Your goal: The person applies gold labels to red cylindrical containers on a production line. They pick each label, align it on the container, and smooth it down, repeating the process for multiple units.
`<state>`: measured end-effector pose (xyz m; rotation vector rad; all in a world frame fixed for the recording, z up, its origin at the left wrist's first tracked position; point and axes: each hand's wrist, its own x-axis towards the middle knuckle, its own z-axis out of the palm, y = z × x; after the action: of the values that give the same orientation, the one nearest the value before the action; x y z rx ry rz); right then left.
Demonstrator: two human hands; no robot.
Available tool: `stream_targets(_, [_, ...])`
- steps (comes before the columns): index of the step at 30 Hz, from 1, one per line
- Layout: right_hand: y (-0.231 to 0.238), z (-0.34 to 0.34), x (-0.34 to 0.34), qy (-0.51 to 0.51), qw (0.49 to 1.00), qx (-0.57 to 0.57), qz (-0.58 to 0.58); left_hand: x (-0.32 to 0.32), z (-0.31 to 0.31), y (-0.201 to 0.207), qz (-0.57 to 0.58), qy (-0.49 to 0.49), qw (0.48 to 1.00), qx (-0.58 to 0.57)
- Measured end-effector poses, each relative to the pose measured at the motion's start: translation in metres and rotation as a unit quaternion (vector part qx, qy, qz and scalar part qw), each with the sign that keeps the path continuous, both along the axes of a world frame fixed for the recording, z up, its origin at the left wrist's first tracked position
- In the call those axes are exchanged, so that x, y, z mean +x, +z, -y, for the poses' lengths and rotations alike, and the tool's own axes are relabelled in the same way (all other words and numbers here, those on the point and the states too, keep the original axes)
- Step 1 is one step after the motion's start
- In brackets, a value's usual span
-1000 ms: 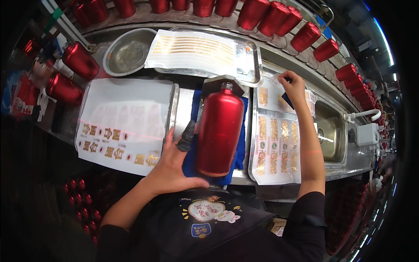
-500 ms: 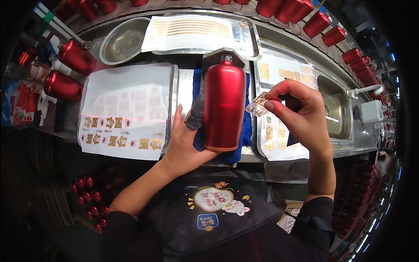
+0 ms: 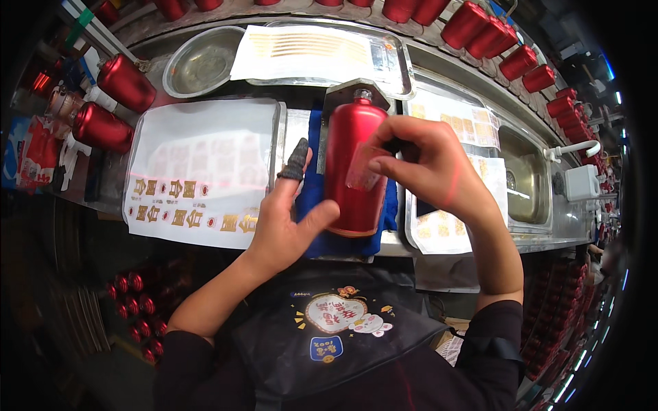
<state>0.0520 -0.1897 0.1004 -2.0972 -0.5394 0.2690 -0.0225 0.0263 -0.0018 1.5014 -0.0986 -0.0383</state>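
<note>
A shiny red bottle (image 3: 339, 157) lies on a blue cloth (image 3: 313, 222), its neck pointing away from me. My right hand (image 3: 435, 161) pinches a small see-through decal (image 3: 361, 171) over the middle of the bottle; whether the decal touches the surface is hard to see. My left hand (image 3: 277, 229) is at the bottle's left side, fingers apart, a black cot (image 3: 295, 159) on one finger. Its thumb overlaps the bottle's lower left edge, and I cannot tell if it presses there.
Left of the bottle, a tray holds a white sheet of gold decals (image 3: 199, 127). More decal sheets (image 3: 442, 236) lie on the right tray, beside a sink (image 3: 534, 181). Behind are a metal bowl (image 3: 199, 65) and a sheet with gold strips (image 3: 308, 44). Red bottles (image 3: 103, 128) stand around.
My right hand has carried the decal leftward from beside the bottle to over its front. My left fingers have come away from the bottle's side and opened out.
</note>
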Motion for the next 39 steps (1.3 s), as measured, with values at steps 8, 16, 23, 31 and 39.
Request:
stream_targets(8, [-0.02, 0.0, 0.014, -0.008, 1.0, 0.008, 0.02, 0.038, 0.022, 0.014, -0.091, -0.096, 0.987, -0.088])
stream_targets(16, [-0.052, -0.001, -0.03, -0.213, 0.961, 0.166, -0.064, 0.031, 0.024, 0.007, -0.084, -0.052, 0.976, -0.193])
stream_targets(23, [-0.062, -0.018, -0.045, -0.262, 0.939, 0.204, -0.089, 0.034, 0.028, 0.011, -0.072, -0.028, 0.989, -0.128])
stream_targets(31, [-0.058, -0.016, -0.044, -0.259, 0.944, 0.178, -0.096, 0.035, 0.029, 0.015, -0.105, -0.05, 0.985, -0.129])
stream_targets(39, [-0.067, -0.019, -0.044, -0.255, 0.936, 0.234, -0.063, 0.033, 0.027, 0.014, -0.114, -0.055, 0.983, -0.132])
